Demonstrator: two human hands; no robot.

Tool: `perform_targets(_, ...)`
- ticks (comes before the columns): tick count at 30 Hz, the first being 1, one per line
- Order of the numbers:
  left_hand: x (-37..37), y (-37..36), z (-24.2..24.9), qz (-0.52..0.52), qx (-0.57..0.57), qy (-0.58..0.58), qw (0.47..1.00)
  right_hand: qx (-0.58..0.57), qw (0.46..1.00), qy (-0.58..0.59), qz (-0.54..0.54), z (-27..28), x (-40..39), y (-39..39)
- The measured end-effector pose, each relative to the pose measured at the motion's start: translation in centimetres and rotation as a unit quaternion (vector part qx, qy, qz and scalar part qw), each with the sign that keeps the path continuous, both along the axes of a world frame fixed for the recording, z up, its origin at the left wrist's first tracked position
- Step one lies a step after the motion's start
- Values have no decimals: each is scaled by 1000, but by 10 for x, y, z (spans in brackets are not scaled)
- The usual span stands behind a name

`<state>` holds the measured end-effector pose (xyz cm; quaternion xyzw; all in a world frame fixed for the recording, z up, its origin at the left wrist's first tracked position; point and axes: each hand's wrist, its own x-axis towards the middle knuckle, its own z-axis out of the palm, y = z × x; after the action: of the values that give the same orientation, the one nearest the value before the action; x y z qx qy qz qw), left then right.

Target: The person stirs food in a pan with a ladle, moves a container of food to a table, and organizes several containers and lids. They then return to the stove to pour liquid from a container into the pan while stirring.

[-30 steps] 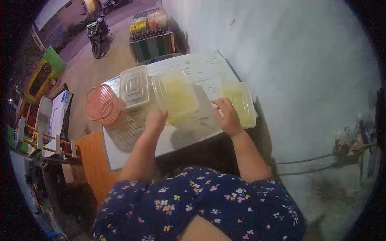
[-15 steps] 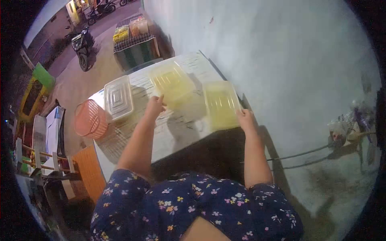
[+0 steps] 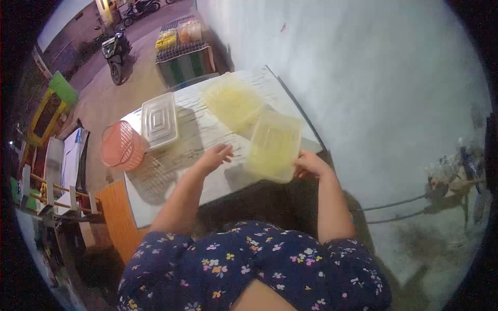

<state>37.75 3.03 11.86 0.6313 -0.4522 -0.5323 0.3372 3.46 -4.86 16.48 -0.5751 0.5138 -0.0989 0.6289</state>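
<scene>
My right hand [image 3: 313, 165] pinches the near right corner of a rectangular, yellowish, see-through plastic container [image 3: 275, 145]. This container lies at a slant, its near edge sticking out past the table's front edge, and motion blurs it slightly. My left hand [image 3: 215, 158] hovers over the table to the left, fingers apart and holding nothing. Farther back sits a second yellowish container [image 3: 231, 101], also blurred; the first one's far corner comes close to it or overlaps it. To the left stands a clear container with a ridged lid [image 3: 159, 120], beside a pink plastic basket [image 3: 123, 147].
The white, streaked table [image 3: 194, 186] runs along a pale wall [image 3: 389, 78] on the right. Beyond it is a smaller table with a checked cloth [image 3: 181, 50] bearing yellow and orange packages. A motorbike [image 3: 115, 54] is parked outside. An orange board [image 3: 116, 215] is at the left.
The right container has shifted left and toward me, turning slightly, with my right hand at its corner. My left hand has come away from the second container, nearer to me.
</scene>
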Motion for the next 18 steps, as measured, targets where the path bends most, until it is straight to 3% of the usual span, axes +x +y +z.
perform_targets(2,-3,14,6,-3,4,-1,1000,34,992,63,102,8,20,4)
perform_targets(4,-8,29,22,-40,-56,-104,992,39,961,153,229,26,44,11)
perform_targets(7,7,39,15,-22,-91,-179,979,17,946,163,278,43,61,15)
perform_targets(10,29,53,16,-18,-106,-202,974,-35,973,201,111,38,60,1)
perform_targets(13,55,65,31,2,-107,-243,964,-291,937,194,0,17,63,-16)
perform_targets(16,79,71,30,103,-121,-246,956,-410,902,138,1,-1,85,-5)
perform_targets(17,84,74,32,137,-123,-255,949,-374,919,127,13,-6,94,3)
perform_targets(18,89,78,23,173,-200,-299,917,-338,934,116,24,-10,104,14)
